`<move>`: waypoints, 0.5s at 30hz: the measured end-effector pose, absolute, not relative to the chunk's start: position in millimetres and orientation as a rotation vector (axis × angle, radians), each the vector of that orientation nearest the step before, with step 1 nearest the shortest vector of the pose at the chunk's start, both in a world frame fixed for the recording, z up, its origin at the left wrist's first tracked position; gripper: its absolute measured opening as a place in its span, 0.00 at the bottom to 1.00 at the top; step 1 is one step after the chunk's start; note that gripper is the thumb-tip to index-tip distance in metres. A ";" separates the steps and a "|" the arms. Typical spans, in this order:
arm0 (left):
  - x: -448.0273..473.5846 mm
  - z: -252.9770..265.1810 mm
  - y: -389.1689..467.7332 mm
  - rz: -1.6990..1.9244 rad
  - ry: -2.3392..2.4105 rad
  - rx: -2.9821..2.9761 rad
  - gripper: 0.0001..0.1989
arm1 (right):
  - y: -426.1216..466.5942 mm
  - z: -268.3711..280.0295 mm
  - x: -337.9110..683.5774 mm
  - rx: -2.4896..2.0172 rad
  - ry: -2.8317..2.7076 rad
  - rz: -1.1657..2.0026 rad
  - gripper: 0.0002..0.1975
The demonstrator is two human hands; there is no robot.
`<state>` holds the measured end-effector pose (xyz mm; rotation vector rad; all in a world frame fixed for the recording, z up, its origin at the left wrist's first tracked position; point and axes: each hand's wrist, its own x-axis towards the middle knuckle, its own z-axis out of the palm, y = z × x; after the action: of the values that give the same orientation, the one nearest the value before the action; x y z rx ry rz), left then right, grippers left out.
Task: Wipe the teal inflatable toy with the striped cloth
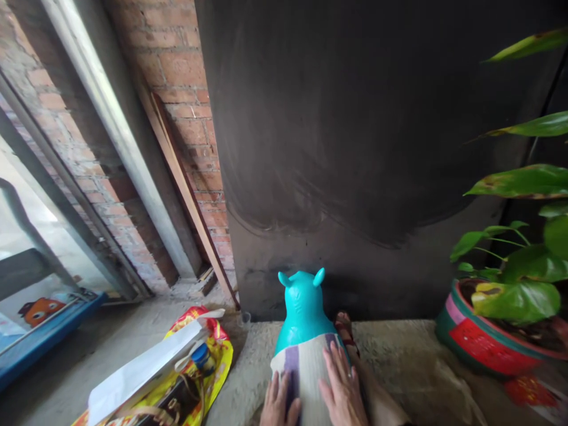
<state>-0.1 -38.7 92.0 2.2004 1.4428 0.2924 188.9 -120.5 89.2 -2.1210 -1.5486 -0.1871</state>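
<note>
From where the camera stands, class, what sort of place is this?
Probably a rough porch or entry of a home: a bare brick wall, a concrete floor, a potted plant. Both hands, left and right, rest on a cloth over a teal toy.

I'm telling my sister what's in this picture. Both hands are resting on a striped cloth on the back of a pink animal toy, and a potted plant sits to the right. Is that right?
Not quite: the animal toy is turquoise, not pink, as the head view shows. The rest holds: the left hand and right hand rest on the striped cloth on its back, and the potted plant sits to the right.
</note>
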 end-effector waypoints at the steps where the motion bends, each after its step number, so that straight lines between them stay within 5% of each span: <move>1: 7.6 82.5 -39.3 0.267 1.491 2.180 0.29 | -110.9 82.9 183.4 -2.166 -1.577 -0.171 0.26; 15: 50.5 105.1 16.8 0.038 1.455 2.070 0.31 | -38.4 106.5 182.1 -2.446 -1.469 0.108 0.28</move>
<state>50.5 16.8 105.1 2.0700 1.4552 0.0383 182.1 -38.4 106.5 -2.4461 -1.4689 0.1084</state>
